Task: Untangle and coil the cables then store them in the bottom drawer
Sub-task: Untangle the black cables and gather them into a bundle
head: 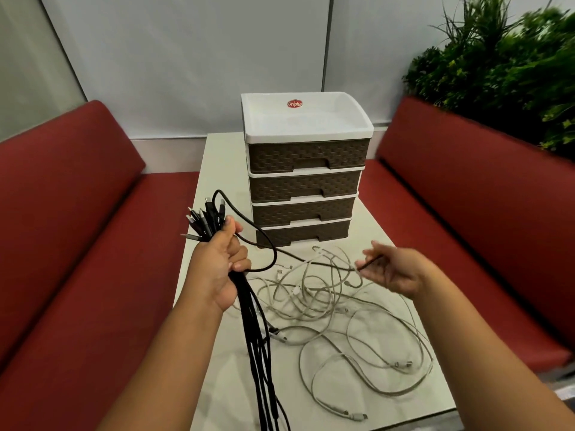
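Just in front of the drawer unit (303, 175), the left hand (217, 265) is gripping a bundle of black cables (258, 343) in a closed fist, plugs sticking up and away above the thumb, the long strands hanging down toward the near edge of the tabletop (217, 353). To the right of the unit's base, the right hand (392, 272) is pinching the tip of 1 black cable (270, 244) between its fingertips, drawing it sideways so it is running roughly left to right. White cables (326, 306) are lying in a loose tangle on the tabletop before the unit. All 4 drawers appear closed, including the bottom drawer (303, 233). Likely risk: the drawn cable is crossing the white tangle and could snag it, dragging loops off the tabletop or tightening a knot
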